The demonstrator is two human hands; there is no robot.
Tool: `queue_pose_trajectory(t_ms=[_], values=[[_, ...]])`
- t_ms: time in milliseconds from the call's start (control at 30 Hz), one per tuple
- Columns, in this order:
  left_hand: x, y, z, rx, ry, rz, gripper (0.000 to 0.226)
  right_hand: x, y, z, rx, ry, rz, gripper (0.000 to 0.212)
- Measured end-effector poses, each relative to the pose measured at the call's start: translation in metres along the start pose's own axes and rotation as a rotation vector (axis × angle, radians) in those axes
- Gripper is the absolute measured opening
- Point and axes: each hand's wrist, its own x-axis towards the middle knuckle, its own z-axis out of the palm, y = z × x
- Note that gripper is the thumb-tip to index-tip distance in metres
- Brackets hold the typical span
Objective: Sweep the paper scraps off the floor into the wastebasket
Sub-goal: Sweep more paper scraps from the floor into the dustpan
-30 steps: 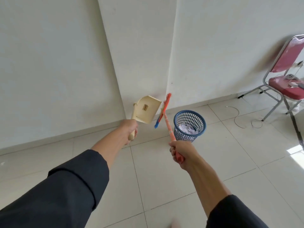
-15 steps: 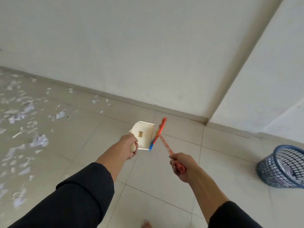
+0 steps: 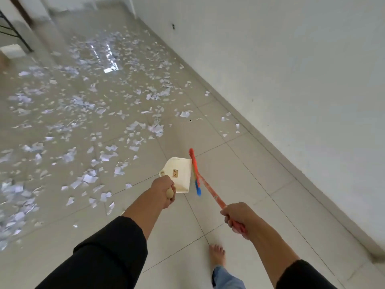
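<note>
Paper scraps (image 3: 87,113) are lying scattered across the tiled floor (image 3: 239,167), ahead and left. The left hand (image 3: 163,190) is gripping a cream dustpan (image 3: 180,174) by its handle; the right hand (image 3: 237,215) is gripping a red broom (image 3: 205,184) beside it.

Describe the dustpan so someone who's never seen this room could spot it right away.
Start at the white wall on the right and come down to the tiled floor beside it. Above bare tiles, the left hand holds a cream dustpan next to the orange brush. It is the only cream scoop, with a small gold label.
</note>
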Motion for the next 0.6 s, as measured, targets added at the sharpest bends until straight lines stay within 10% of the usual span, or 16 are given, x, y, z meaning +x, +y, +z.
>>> queue_pose_trajectory(t_ms=[600], values=[[0.024, 0.011, -0.179, -0.693, 0.396, -0.086, 0.026, 0.102, -0.108, 0.173, -0.610, -0.280, 0.090, 0.023]])
